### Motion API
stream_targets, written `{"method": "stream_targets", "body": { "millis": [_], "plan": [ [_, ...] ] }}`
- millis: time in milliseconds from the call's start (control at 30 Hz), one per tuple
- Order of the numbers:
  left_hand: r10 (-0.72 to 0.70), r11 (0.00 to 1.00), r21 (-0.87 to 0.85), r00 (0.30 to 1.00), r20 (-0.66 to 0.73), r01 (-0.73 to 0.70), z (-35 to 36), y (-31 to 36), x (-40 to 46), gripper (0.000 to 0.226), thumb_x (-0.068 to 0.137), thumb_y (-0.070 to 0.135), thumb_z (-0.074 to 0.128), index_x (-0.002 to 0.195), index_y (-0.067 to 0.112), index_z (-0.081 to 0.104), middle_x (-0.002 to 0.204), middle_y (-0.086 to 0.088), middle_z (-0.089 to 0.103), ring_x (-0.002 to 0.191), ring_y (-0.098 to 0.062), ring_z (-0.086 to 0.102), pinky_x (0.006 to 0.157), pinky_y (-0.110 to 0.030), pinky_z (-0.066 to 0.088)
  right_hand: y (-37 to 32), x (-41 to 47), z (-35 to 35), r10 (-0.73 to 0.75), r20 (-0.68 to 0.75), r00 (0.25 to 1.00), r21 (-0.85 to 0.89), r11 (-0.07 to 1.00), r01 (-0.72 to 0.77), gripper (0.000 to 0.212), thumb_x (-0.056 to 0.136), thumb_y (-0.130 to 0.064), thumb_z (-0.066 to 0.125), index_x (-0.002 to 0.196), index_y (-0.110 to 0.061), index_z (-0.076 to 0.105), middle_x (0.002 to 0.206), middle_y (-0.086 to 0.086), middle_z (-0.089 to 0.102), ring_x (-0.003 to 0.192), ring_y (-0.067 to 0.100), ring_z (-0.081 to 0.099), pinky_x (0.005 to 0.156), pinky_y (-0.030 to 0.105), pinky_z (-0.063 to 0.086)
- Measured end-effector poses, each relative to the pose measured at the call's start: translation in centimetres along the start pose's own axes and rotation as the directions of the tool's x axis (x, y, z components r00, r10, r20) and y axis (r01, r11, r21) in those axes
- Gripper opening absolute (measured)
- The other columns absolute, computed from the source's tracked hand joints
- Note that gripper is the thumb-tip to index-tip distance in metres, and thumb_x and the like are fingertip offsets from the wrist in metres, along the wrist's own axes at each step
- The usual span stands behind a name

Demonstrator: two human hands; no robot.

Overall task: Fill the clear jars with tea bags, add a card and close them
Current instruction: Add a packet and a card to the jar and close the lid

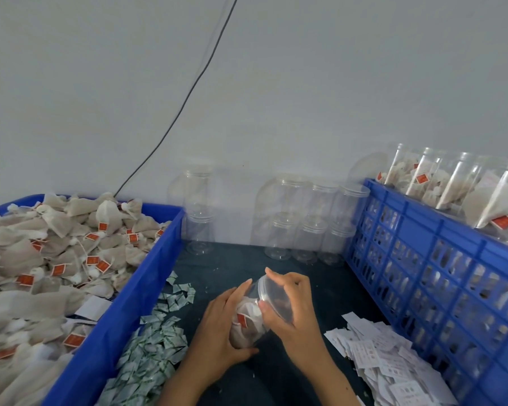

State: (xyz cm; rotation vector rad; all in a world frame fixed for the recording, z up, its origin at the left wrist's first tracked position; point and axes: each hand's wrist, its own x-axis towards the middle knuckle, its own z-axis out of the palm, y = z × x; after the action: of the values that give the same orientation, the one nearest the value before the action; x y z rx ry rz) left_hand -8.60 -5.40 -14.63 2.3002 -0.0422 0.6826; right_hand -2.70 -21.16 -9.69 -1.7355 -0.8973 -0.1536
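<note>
Left hand (222, 326) grips clear plastic jar (248, 317) stuffed with gauzy tea bags, tilted over dark cloth between the crates; right hand (291, 306) curls fingers round its round clear lid (272, 297). Blue bin (112, 326) left heaped with soft tea bags (56, 259), red tags, print unreadable. White cards (384, 361) right, text blurred

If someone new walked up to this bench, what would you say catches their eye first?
Probably the left hand and right hand at bottom centre, gripping a clear plastic jar of tea bags with its clear round lid at the mouth. Next, the blue plastic tub heaped with beige tea bags with red tags on the left, and the blue lattice crate of filled jars on the right.
</note>
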Motion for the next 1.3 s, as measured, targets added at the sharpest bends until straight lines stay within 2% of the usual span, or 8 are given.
{"method": "stream_targets", "body": {
  "millis": [200,400,600,733,833,900,1133,1300],
  "plan": [
    [-0.045,0.996,-0.077,0.996,0.079,0.051,-1.5,0.3,-0.2,0.11,0.052,0.044,0.086,0.134,0.071,0.018,0.122,0.04,0.044,0.116,0.013,0.042,0.094,-0.013,0.041,0.5,0.4,-1.4,-0.065,0.112,0.992,0.188,0.981,0.043,0.047,0.075,-0.026,0.077,0.119,-0.036,0.066,0.124,-0.008,0.044,0.125,0.012,0.047,0.099,0.017,0.041],
    [-0.071,0.944,-0.278,0.932,0.355,0.178,-2.3,0.9,-0.3,0.109,0.054,0.037,0.092,0.133,0.069,0.024,0.12,0.025,0.063,0.107,0.001,0.063,0.092,-0.025,0.054,0.4,0.7,-3.3,-0.032,0.337,0.941,0.343,0.935,-0.091,0.046,0.069,-0.033,0.083,0.114,-0.027,0.072,0.129,-0.005,0.048,0.127,0.012,0.046,0.099,0.024,0.043],
    [-0.147,0.988,-0.031,0.988,0.052,0.148,-0.5,2.3,-0.7,0.115,0.051,0.059,0.079,0.136,0.071,0.003,0.117,0.028,0.048,0.11,0.006,0.045,0.088,-0.017,0.041,-0.6,0.7,-0.7,0.173,-0.061,0.983,0.23,0.961,-0.155,0.035,0.083,-0.017,0.074,0.107,-0.041,0.072,0.12,0.002,0.055,0.106,-0.002,0.058,0.087,0.011,0.046],
    [-0.084,0.981,0.175,0.996,-0.031,0.088,-0.3,2.5,-0.5,0.113,0.055,0.065,0.068,0.137,0.065,-0.009,0.119,0.029,0.035,0.108,0.004,0.033,0.083,-0.012,0.029,-1.3,0.4,-0.2,0.301,-0.039,0.953,0.291,0.916,-0.277,0.033,0.083,-0.05,0.068,0.116,-0.048,0.065,0.125,-0.013,0.052,0.105,-0.016,0.053,0.082,0.004,0.043],
    [-0.11,0.992,-0.07,0.993,-0.034,0.108,-0.6,2.1,-0.4,0.115,0.052,0.054,0.082,0.142,0.062,0.011,0.123,0.027,0.05,0.113,0.001,0.049,0.093,-0.021,0.043,-1.1,0.3,-1.8,0.241,0.134,0.961,0.444,0.852,-0.276,0.055,0.073,-0.048,0.071,0.126,-0.045,0.058,0.133,-0.014,0.056,0.122,-0.004,0.051,0.099,0.024,0.043],
    [-0.14,0.954,-0.264,0.99,0.027,0.142,-0.6,2.3,-0.3,0.114,0.05,0.041,0.09,0.14,0.062,0.022,0.126,0.021,0.058,0.115,-0.005,0.057,0.095,-0.032,0.051,-0.8,0.3,-2.4,0.188,0.143,0.972,0.478,0.846,-0.234,0.059,0.073,-0.038,0.075,0.129,-0.034,0.058,0.13,-0.008,0.06,0.119,0.007,0.057,0.094,0.028,0.048],
    [-0.147,0.988,-0.064,0.983,-0.115,0.14,0.0,2.5,-0.5,0.113,0.052,0.05,0.083,0.14,0.062,0.013,0.113,0.021,0.05,0.108,-0.003,0.047,0.087,-0.025,0.042,0.1,0.4,-1.0,0.334,-0.06,0.941,0.427,0.861,-0.278,0.056,0.059,-0.036,0.083,0.111,-0.029,0.063,0.109,0.002,0.062,0.092,0.004,0.065,0.071,0.012,0.05],
    [-0.138,0.94,-0.304,0.987,0.082,0.157,-0.1,1.7,-0.5,0.109,0.053,0.038,0.091,0.134,0.068,0.024,0.126,0.025,0.057,0.114,-0.002,0.059,0.089,-0.024,0.052,0.3,0.6,-1.5,0.302,0.094,0.949,0.502,0.809,-0.307,0.094,0.051,-0.044,0.09,0.134,-0.035,0.046,0.124,0.001,0.064,0.109,0.013,0.064,0.086,0.026,0.053]
  ]
}}
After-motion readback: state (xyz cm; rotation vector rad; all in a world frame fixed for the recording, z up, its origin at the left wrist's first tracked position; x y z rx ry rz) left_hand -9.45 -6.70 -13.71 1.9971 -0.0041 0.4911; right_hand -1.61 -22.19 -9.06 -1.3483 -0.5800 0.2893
